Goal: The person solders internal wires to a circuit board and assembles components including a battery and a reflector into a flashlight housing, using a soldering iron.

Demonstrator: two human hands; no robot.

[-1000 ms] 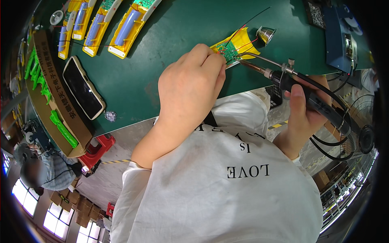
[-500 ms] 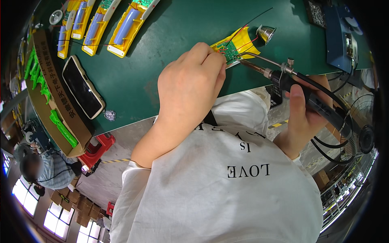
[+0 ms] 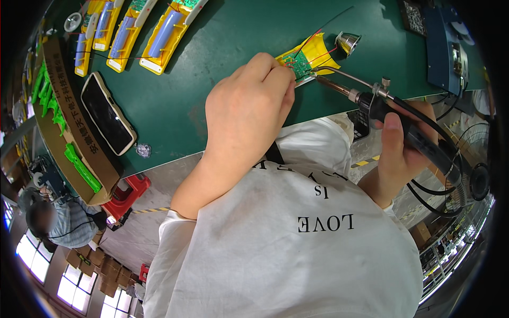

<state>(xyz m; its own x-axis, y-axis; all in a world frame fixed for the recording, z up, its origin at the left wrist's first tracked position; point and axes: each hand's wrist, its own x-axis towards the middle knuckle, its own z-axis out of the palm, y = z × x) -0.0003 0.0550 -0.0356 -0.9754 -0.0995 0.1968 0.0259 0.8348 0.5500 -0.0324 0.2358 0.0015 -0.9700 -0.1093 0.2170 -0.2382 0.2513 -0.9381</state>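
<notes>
On the green work mat (image 3: 222, 47), the left hand (image 3: 246, 111) is curled with its fingertips pressed together on the near edge of a yellow casing half (image 3: 313, 53) holding a small green circuit board (image 3: 298, 64). The right hand (image 3: 397, 159) is closed around the black handle of a soldering iron (image 3: 371, 98), whose tip touches the board's right side. A silver reflector cup (image 3: 347, 41) sits just right of the casing, joined by red wire. Left of the casing lie a black smartphone (image 3: 108, 114) and, farther up, a row of yellow casings with blue batteries (image 3: 135, 29).
</notes>
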